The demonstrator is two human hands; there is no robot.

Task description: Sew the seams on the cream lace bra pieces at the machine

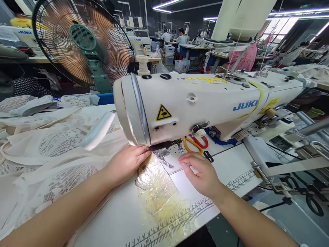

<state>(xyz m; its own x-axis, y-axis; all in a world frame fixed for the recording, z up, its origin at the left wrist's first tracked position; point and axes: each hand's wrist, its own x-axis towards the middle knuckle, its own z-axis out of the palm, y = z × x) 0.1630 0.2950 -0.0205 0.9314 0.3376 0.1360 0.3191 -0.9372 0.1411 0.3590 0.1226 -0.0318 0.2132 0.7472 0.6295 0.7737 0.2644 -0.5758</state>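
**Hands at the needle plate, under the machine head**

Left hand [127,161] lies flat by the presser foot, fingers [142,152] loosely extended, pressing the edge of the cream lace fabric [51,144] where it meets the sewing machine [195,103]. Right hand [203,173] hovers curled over the needle plate [171,156], fingers bent, grasping nothing that shows. Fabric is heaped left on the desk [115,219]; a glossy taped patch [159,195] lies in front of the foot. Scissors [195,143] rest behind. Judgement: keep fingertips clear of the needle, hold the edge flat, feed evenly.
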